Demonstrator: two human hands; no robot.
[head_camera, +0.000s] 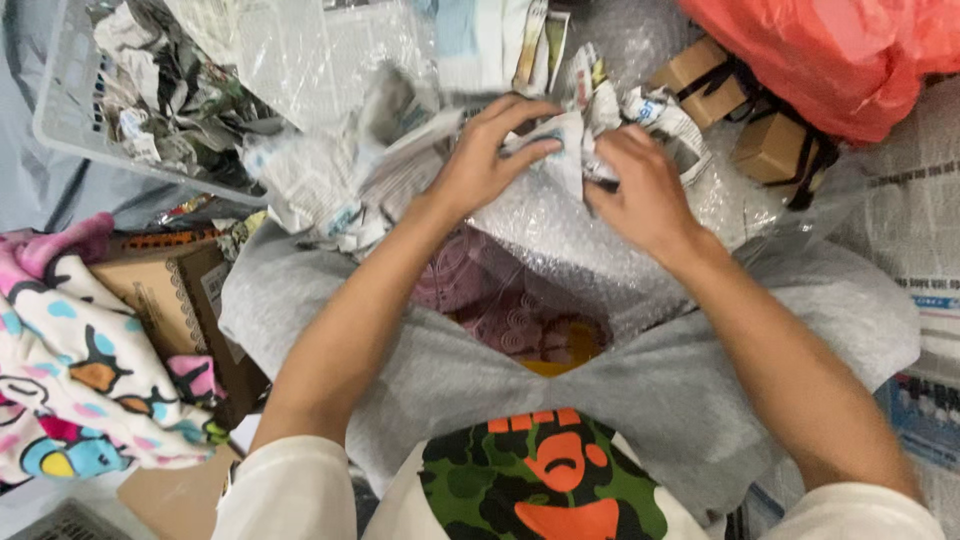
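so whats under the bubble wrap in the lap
Under the bubble wrap lies a pink patterned cloth with a yellow patch, resting on grey fabric. Both hands, left and right, press crumpled newspaper on top. Anything wrapped inside stays hidden.

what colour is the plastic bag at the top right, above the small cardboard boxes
The plastic bag is orange-red; the head view shows it.

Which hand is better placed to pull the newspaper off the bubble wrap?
Probably the left hand: its fingers already lie over the crumpled newspaper. The right hand sits lower, pressing partly on the bubble wrap.
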